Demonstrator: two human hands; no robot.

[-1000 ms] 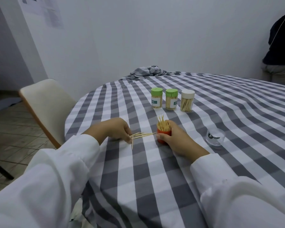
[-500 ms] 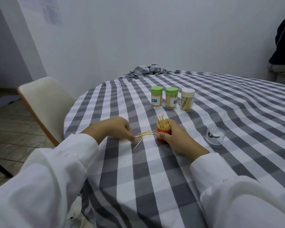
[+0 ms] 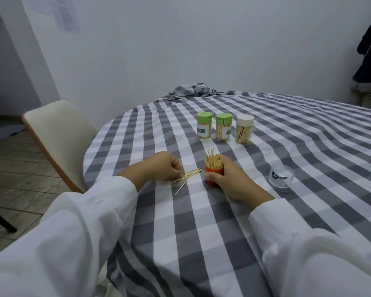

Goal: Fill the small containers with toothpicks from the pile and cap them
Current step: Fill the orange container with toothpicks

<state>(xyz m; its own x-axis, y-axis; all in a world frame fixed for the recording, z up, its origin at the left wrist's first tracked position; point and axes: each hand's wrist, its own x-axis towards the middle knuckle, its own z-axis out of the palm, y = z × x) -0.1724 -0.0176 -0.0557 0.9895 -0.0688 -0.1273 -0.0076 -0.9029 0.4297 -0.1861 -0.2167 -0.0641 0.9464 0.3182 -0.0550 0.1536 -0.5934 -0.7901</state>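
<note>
Round table point(image 3: 266, 211) under grey-and-white checked cloth. Left hand point(image 3: 159, 167) pinching loose toothpicks point(image 3: 187, 175) flat on cloth. Right hand point(image 3: 231, 179) gripping orange container point(image 3: 212, 179), upright, uncapped, packed with toothpicks. Beyond, in a row: two green-capped containers point(image 3: 204, 128) point(image 3: 223, 130), one white-capped container point(image 3: 244, 132), all filled. Clear cap point(image 3: 281, 179) right of hand. Cream chair point(image 3: 56, 133) at left.

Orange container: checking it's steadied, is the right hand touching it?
Touching. The head view shows the right hand wrapped around the orange container, thumb across its front.
</note>
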